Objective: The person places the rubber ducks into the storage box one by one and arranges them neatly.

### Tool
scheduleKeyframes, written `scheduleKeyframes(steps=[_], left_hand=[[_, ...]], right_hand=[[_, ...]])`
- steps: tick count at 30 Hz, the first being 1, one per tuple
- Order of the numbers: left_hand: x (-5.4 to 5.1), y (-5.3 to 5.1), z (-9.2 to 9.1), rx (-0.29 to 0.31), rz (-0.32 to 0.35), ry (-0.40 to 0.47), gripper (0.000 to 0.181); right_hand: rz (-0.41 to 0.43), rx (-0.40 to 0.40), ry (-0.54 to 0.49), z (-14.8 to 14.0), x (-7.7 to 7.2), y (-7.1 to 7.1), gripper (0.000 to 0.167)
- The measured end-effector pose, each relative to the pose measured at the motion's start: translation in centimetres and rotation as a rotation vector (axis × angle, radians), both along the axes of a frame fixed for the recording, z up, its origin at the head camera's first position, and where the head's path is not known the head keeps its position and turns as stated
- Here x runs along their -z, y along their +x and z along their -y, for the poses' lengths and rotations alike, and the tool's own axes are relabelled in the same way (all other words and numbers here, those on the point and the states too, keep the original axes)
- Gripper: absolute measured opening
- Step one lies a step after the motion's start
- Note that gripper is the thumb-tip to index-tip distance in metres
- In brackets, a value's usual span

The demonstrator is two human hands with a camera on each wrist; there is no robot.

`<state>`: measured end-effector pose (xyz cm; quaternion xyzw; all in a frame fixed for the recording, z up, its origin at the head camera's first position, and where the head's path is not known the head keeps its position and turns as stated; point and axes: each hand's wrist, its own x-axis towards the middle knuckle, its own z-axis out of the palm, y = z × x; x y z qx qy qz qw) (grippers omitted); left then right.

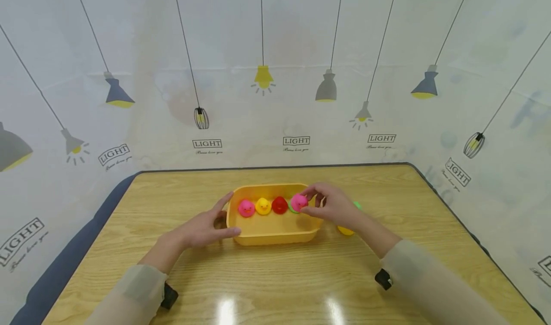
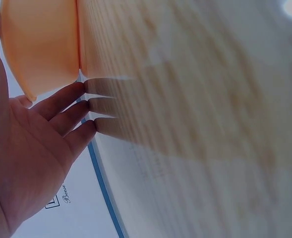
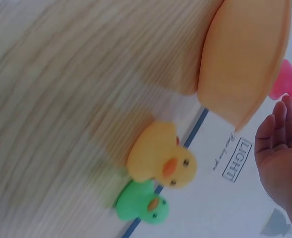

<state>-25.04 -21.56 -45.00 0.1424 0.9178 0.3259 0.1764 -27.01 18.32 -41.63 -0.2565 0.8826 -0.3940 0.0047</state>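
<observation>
A yellow-orange plastic bin (image 1: 275,239) stands on the table. Inside, a row holds a pink rubber duck (image 1: 246,208), a yellow rubber duck (image 1: 263,206) and a red rubber duck (image 1: 280,205). My right hand (image 1: 333,204) pinches another pink rubber duck (image 1: 299,202) over the bin's right end. Beneath that duck a green one (image 1: 293,210) shows only in part. My left hand (image 1: 202,228) spans the bin's left end, thumb at the front rim and index finger by the back corner. Its other fingers are fairly straight, their tips at the tabletop in the left wrist view.
Right of the bin, partly behind my right forearm, a yellow duck (image 3: 158,156) and a smaller green duck (image 3: 142,203) sit side by side on the wooden table (image 1: 172,191). A lamp-printed cloth (image 1: 236,105) surrounds the table's back and sides.
</observation>
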Motion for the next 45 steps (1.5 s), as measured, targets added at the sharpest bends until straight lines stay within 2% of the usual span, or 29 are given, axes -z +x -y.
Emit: scheduleKeyframes(steps=[5, 13, 25, 34, 45], left_hand=[[0.2, -0.2, 0.0, 0.001, 0.006, 0.002, 0.112], [0.4, -0.3, 0.0, 0.004, -0.007, -0.005, 0.111], [0.2, -0.2, 0.0, 0.005, -0.015, -0.017, 0.109], [0.2, -0.2, 0.0, 0.008, -0.021, -0.01, 0.109], [-0.3, 0.1, -0.1, 0.004, -0.006, 0.001, 0.11]], right_hand=[[0.048, -0.031, -0.01, 2.2, 0.2, 0.3, 0.035], [0.078, -0.093, -0.015, 5.7, 1.3, 0.6, 0.036], [0.145, -0.065, 0.046, 10.5, 1.4, 1.4, 0.035], [0.142, -0.05, 0.072, 12.2, 1.9, 1.3, 0.036], [0.246, -0.021, 0.122, 12.6, 2.5, 0.7, 0.025]])
